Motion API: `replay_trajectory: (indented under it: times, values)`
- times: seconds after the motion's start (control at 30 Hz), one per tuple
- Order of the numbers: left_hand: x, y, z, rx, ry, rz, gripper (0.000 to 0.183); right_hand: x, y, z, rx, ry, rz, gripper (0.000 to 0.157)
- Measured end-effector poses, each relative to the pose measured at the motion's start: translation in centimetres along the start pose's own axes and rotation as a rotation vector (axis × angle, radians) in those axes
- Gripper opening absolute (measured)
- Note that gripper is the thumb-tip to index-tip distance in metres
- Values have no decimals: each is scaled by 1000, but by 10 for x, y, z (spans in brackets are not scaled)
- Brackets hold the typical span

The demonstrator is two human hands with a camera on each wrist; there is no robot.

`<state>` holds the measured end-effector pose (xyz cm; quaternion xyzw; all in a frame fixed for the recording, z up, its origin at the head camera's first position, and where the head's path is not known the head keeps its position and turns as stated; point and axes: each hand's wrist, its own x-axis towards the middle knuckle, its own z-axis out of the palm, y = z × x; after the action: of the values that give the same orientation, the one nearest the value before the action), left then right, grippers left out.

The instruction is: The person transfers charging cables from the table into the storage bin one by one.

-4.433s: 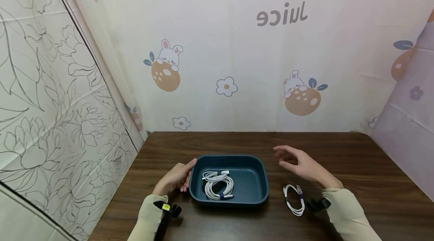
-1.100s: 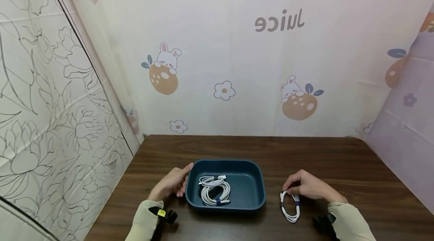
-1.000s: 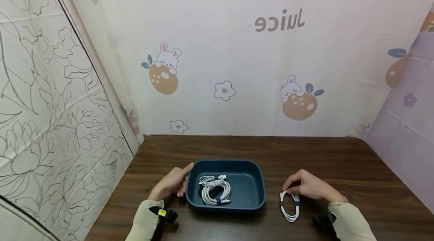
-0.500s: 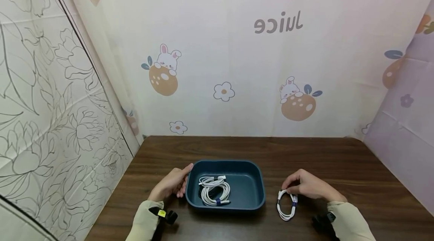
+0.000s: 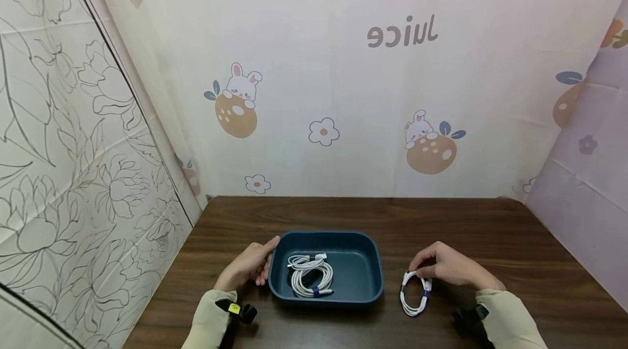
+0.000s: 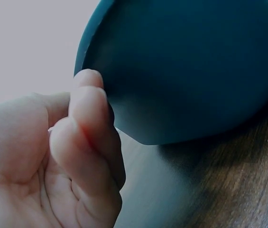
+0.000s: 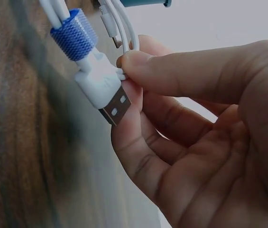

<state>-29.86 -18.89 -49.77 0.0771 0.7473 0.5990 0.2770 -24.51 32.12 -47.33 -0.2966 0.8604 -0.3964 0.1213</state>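
A dark teal tray (image 5: 350,275) stands mid-table in the head view. At its left end my left hand (image 5: 250,266) grips it, thumb at the rim and fingers curled against the outer wall (image 6: 181,71). Inside, on the tray's left side, lies a coiled white cable (image 5: 326,278) with a smaller white coil on top and something black beneath. Right of the tray my right hand (image 5: 448,264) pinches a coiled USB cable (image 5: 411,310) between thumb and fingers. Up close, its metal USB plug (image 7: 117,107) and blue hook-and-loop tie (image 7: 74,35) hang beside my fingertips.
The dark wooden table (image 5: 471,229) runs back to a patterned curtain (image 5: 363,76). Another curtain (image 5: 98,147) with flower line drawings hangs on the left, and a lilac one (image 5: 584,174) on the right. A small black camera (image 5: 468,316) sits at my right wrist.
My right hand, loose above the table at first, has come down and pinched the USB cable. Lately the coil has shifted slightly left and up in view. My left hand stays at the tray.
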Motion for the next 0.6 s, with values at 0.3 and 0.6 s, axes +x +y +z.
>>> replay_trajectory:
  times: [0.3, 0.6]
  values:
    - [-1, -1, -1, 12, 7, 16, 70, 4, -10, -6, 25, 14, 23, 9]
    - [1, 1, 0, 21, 7, 15, 70, 6, -20, -19, -2, 42, 50, 10]
